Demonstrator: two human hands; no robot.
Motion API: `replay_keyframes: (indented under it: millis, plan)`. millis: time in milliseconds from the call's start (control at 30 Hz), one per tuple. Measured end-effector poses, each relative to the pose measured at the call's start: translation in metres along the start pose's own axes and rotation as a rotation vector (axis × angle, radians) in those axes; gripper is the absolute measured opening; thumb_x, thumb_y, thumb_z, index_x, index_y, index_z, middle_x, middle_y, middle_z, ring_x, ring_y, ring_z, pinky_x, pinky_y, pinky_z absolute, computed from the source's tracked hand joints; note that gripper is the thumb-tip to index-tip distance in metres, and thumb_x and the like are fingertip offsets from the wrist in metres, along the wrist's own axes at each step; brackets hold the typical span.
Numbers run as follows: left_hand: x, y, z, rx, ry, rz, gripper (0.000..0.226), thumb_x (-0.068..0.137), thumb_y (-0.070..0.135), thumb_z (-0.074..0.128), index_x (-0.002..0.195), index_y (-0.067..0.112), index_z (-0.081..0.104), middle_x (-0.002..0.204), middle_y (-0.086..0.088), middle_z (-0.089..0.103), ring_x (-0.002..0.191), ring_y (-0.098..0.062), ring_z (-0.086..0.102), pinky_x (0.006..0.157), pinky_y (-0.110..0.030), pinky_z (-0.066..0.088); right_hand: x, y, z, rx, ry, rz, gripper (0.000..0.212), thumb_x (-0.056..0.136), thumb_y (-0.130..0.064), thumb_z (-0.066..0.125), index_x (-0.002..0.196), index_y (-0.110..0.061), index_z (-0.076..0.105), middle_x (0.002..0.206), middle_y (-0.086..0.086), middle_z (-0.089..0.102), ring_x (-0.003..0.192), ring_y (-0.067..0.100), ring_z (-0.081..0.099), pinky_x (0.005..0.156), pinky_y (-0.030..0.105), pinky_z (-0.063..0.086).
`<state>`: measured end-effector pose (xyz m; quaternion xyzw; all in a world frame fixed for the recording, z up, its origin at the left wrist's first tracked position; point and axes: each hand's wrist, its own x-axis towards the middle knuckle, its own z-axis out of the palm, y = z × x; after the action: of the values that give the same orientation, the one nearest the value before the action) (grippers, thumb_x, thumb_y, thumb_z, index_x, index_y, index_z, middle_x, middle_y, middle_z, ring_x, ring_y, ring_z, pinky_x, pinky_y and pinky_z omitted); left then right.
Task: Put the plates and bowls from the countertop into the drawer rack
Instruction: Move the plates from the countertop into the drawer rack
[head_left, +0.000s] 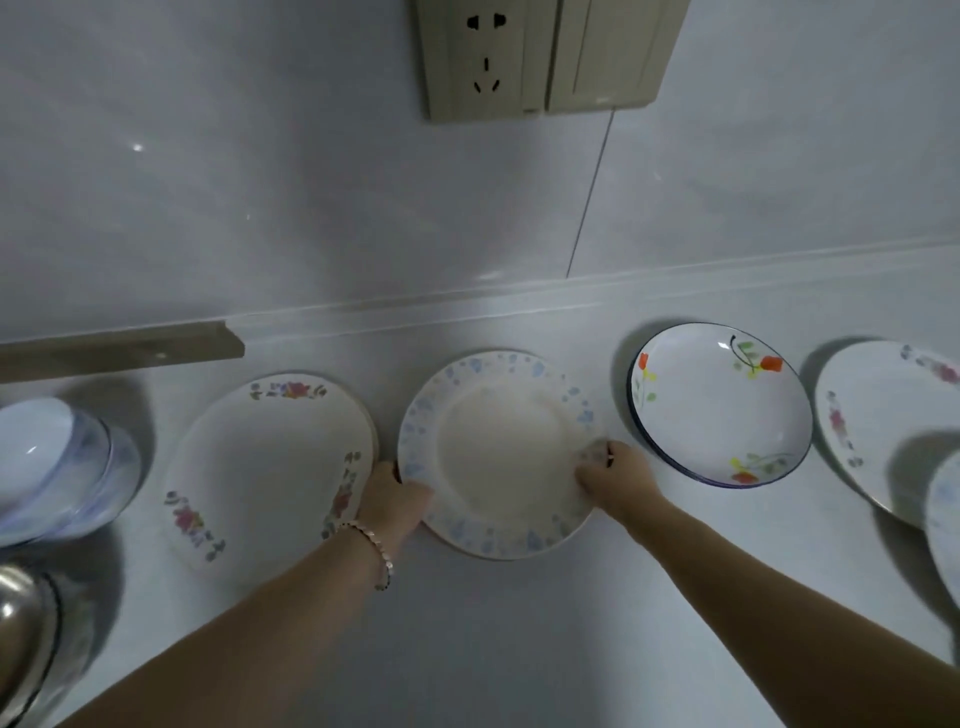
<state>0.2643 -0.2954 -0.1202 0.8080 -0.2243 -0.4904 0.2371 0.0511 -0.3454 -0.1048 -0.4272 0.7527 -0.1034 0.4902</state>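
The countertop (493, 623) is bearing a blue-patterned plate (501, 457) lying between both hands' fingers. The left hand (392, 501) is pinching its left rim; the right hand (613, 475) is pinching its right rim.

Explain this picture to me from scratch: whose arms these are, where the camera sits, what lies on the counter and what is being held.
There is no machine here. A person wears a wide-angle camera on the head, looking down at their own arms. The left hand and right hand grip opposite edges of the blue-patterned plate on the white countertop. Beside it lie a pink-flowered plate, a blue-rimmed dish with red flowers and another flowered plate. Stacked bowls sit far left. A wall socket is above.
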Motion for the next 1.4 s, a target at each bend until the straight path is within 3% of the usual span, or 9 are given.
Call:
replay_keyframes:
  millis: [133, 233, 367, 467, 733, 867, 967, 1133, 1400]
  plan:
    - [-0.019, -0.009, -0.001, -0.011, 0.024, 0.009, 0.015, 0.077, -0.005, 0.059, 0.088, 0.005, 0.059, 0.098, -0.019, 0.064, 0.087, -0.029, 0.06, 0.075, -0.038, 0.053, -0.021, 0.021, -0.006, 0.093, 0.015, -0.029, 0.016, 0.081, -0.001, 0.053, 0.094, 0.001, 0.063, 0.086, 0.014, 0.062, 0.08, 0.026, 0.057, 0.073, 0.036, 0.048]
    - [-0.048, -0.019, -0.002, -0.038, 0.006, 0.022, 0.02, 0.078, -0.008, 0.059, 0.095, 0.002, 0.058, 0.099, -0.019, 0.064, 0.091, -0.031, 0.061, 0.08, -0.041, 0.053, -0.047, 0.039, -0.02, 0.099, 0.035, -0.072, 0.01, 0.084, -0.009, 0.057, 0.074, -0.009, 0.057, 0.071, 0.006, 0.058, 0.072, 0.024, 0.054, 0.069, 0.033, 0.045]
    - [-0.103, -0.033, 0.004, -0.07, -0.09, -0.007, 0.027, 0.081, -0.014, 0.05, 0.106, -0.006, 0.06, 0.087, -0.018, 0.065, 0.069, -0.027, 0.059, 0.042, -0.026, 0.054, -0.09, 0.068, -0.047, 0.066, 0.058, -0.152, 0.023, 0.085, -0.013, 0.058, 0.063, -0.013, 0.05, 0.06, 0.002, 0.052, 0.062, 0.021, 0.049, 0.064, 0.029, 0.04]
    - [-0.159, -0.047, 0.013, -0.112, -0.087, 0.018, 0.022, 0.083, -0.016, 0.048, 0.096, -0.003, 0.061, 0.089, -0.017, 0.062, 0.062, -0.025, 0.056, 0.033, -0.021, 0.049, -0.128, 0.098, -0.067, 0.034, 0.079, -0.208, 0.028, 0.084, -0.013, 0.058, 0.059, -0.015, 0.046, 0.059, 0.002, 0.05, 0.058, 0.021, 0.047, 0.063, 0.027, 0.038]
    - [-0.293, -0.143, 0.035, -0.268, -0.066, 0.032, 0.024, 0.082, -0.018, 0.045, 0.098, -0.008, 0.06, 0.079, -0.014, 0.06, 0.065, -0.024, 0.057, 0.074, -0.043, 0.053, -0.229, 0.19, -0.089, 0.004, 0.066, -0.329, 0.006, 0.085, -0.01, 0.057, 0.085, -0.005, 0.061, 0.083, 0.013, 0.062, 0.079, 0.025, 0.059, 0.078, 0.039, 0.052]
    - [-0.346, -0.204, 0.026, -0.259, -0.046, -0.008, 0.028, 0.084, -0.013, 0.049, 0.11, -0.013, 0.058, 0.078, -0.014, 0.062, 0.068, -0.023, 0.061, 0.059, -0.033, 0.059, -0.285, 0.234, -0.08, -0.05, -0.006, -0.359, 0.01, 0.085, -0.006, 0.057, 0.075, -0.009, 0.056, 0.083, 0.011, 0.059, 0.076, 0.022, 0.055, 0.059, 0.026, 0.045]
    - [-0.375, -0.245, 0.007, -0.224, -0.053, -0.049, 0.033, 0.084, -0.013, 0.047, 0.115, -0.01, 0.056, 0.087, -0.015, 0.064, 0.081, -0.028, 0.063, 0.078, -0.037, 0.055, -0.324, 0.258, -0.06, -0.087, -0.088, -0.332, 0.012, 0.086, -0.007, 0.056, 0.074, -0.009, 0.054, 0.084, 0.009, 0.058, 0.078, 0.02, 0.054, 0.052, 0.022, 0.039]
    - [-0.392, -0.312, -0.036, -0.18, -0.085, -0.151, 0.033, 0.084, -0.016, 0.046, 0.116, -0.01, 0.054, 0.079, -0.01, 0.061, 0.069, -0.021, 0.059, 0.077, -0.036, 0.052, -0.371, 0.287, -0.003, -0.112, -0.197, -0.269, 0.009, 0.086, -0.006, 0.054, 0.078, -0.008, 0.056, 0.079, 0.005, 0.058, 0.072, 0.017, 0.055, 0.051, 0.02, 0.038]
    - [-0.361, -0.407, -0.119, -0.151, -0.106, -0.31, 0.038, 0.086, -0.019, 0.042, 0.123, -0.012, 0.047, 0.104, -0.022, 0.06, 0.109, -0.039, 0.057, 0.084, -0.046, 0.05, -0.409, 0.301, 0.121, -0.17, -0.264, -0.148, 0.017, 0.088, -0.007, 0.053, 0.101, 0.0, 0.062, 0.09, 0.01, 0.061, 0.08, 0.023, 0.057, 0.067, 0.025, 0.044]
